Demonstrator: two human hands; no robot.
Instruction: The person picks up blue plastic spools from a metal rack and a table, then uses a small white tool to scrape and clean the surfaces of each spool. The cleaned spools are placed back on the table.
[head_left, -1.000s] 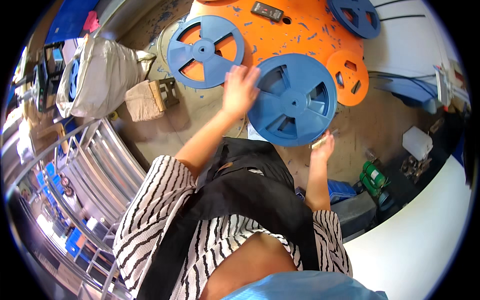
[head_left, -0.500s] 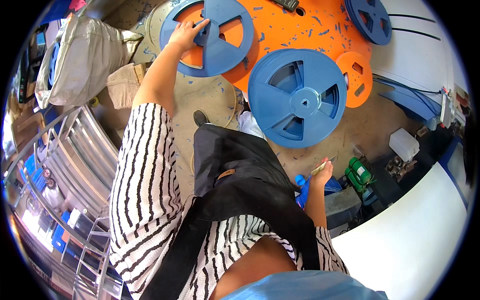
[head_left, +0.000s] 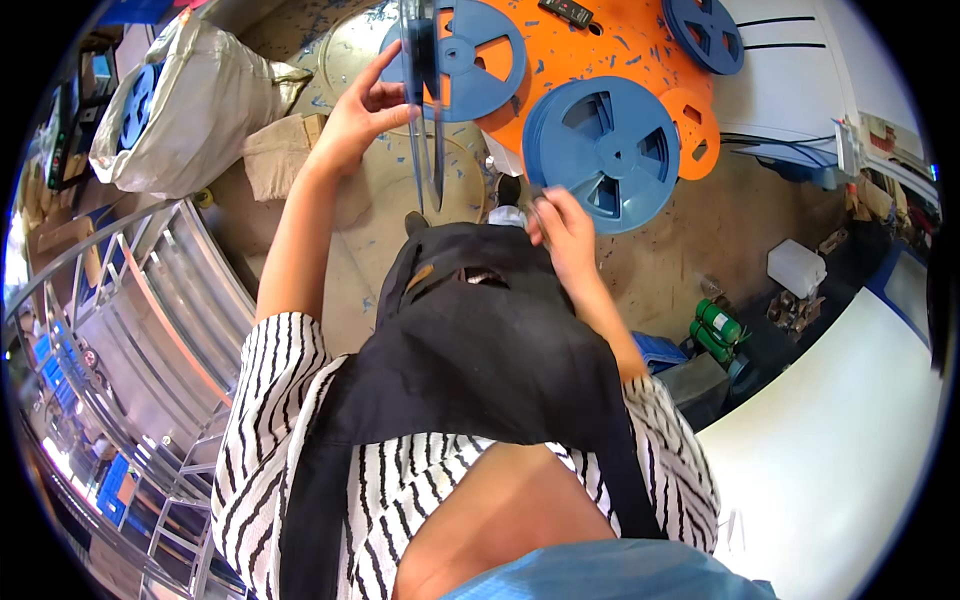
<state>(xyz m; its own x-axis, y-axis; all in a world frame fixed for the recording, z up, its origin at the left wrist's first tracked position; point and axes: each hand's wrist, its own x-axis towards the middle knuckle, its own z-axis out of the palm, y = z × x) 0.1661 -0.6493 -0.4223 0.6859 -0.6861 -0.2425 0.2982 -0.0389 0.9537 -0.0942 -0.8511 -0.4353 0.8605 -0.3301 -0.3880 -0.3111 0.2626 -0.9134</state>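
Note:
A blue plastic reel (head_left: 424, 130) stands edge-on in my left hand (head_left: 362, 118), whose fingers and thumb grip its side. Behind it, another blue spoked reel (head_left: 500, 45) lies flat on the orange table (head_left: 545, 60). My right hand (head_left: 562, 232) is closed around a thin pointed tool, mostly hidden by the fingers; its exact kind is unclear. This hand is just in front of a stack of blue reels (head_left: 645, 185) at the table's near edge.
More blue reels (head_left: 705, 40) and a black handheld device (head_left: 567, 12) sit on the table among blue chips. A white sack (head_left: 205, 110) and cardboard box (head_left: 280, 160) stand left, near a metal railing (head_left: 100, 235). Green bottles (head_left: 718, 325) and a white jug (head_left: 797, 268) are right.
My left hand has lifted a reel off the table and turned it edge-on. My right hand has come up from the lower right toward the middle, with the tool.

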